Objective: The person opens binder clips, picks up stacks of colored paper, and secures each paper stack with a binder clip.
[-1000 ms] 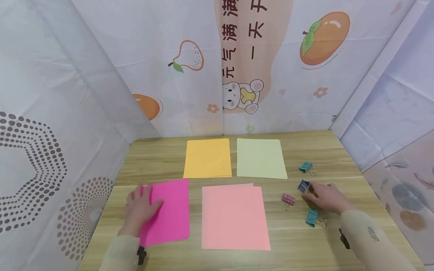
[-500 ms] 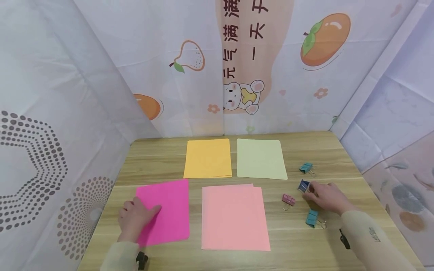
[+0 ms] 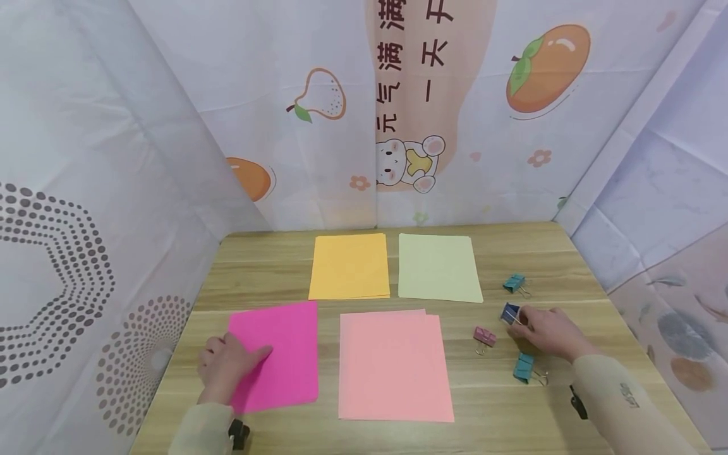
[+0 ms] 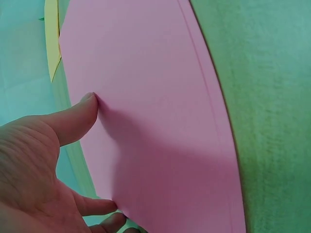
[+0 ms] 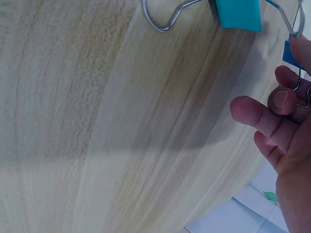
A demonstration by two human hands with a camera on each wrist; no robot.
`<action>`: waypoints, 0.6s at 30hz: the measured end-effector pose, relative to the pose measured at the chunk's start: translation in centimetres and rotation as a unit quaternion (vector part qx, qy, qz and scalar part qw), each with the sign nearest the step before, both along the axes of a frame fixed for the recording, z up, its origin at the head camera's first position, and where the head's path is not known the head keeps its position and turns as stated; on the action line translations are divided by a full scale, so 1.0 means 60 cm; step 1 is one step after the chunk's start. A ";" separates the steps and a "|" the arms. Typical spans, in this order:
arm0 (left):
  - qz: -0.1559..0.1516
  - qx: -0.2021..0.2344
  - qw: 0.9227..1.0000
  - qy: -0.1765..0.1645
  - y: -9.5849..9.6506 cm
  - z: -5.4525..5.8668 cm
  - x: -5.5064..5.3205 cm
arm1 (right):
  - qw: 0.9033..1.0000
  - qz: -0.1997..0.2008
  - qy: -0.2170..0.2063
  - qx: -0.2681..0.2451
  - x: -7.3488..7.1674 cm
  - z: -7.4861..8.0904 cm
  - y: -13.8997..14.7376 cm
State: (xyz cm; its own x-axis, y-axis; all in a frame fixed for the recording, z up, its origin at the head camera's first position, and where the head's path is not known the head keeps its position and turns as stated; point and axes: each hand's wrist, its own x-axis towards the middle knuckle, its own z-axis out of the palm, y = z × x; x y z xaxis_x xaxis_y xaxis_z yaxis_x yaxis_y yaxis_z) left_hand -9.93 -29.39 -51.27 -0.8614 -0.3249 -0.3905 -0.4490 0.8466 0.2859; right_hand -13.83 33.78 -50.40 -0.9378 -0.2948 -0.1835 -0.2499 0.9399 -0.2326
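My left hand [image 3: 222, 363] lies at the left edge of a magenta paper stack [image 3: 290, 357]. In the left wrist view its thumb tip touches the top sheet [image 4: 160, 77], and the other fingertips are right at the sheet's edge. On the right, my right hand [image 3: 548, 332] pinches a dark blue binder clip [image 3: 509, 313] by its wire handles, low over the table. The right wrist view shows this blue clip [image 5: 290, 54] partly hidden by the fingers. A teal binder clip [image 3: 523, 366] lies just in front of that hand, and a pink binder clip [image 3: 485, 335] to its left.
Light pink sheets [image 3: 392, 366], slightly fanned, lie in the middle of the wooden table [image 3: 483, 423]. Behind them are orange sheets [image 3: 349, 265] and pale green sheets [image 3: 439, 266]. Another teal binder clip [image 3: 514, 282] lies at the back right. Printed curtains [image 3: 318, 164] enclose the table.
My left hand has slid left from the top of the magenta sheets to their left edge, its fingers drawing in. The right hand keeps its hold on the blue binder clip, nearly still.
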 end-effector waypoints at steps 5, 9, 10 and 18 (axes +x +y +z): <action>0.000 0.010 1.000 0.001 0.002 0.000 -0.002 | 1.000 -0.002 -0.009 -0.003 -0.002 -0.003 0.002; 0.003 0.013 1.000 0.002 0.001 -0.004 -0.003 | 1.000 -0.004 -0.015 -0.002 -0.004 -0.007 0.002; 0.004 0.012 1.000 0.003 0.001 -0.005 -0.003 | 1.000 -0.004 -0.016 -0.003 -0.004 -0.008 0.002; 0.011 0.001 1.000 0.011 0.004 0.002 -0.010 | 1.000 -0.008 -0.018 -0.004 -0.002 -0.001 0.001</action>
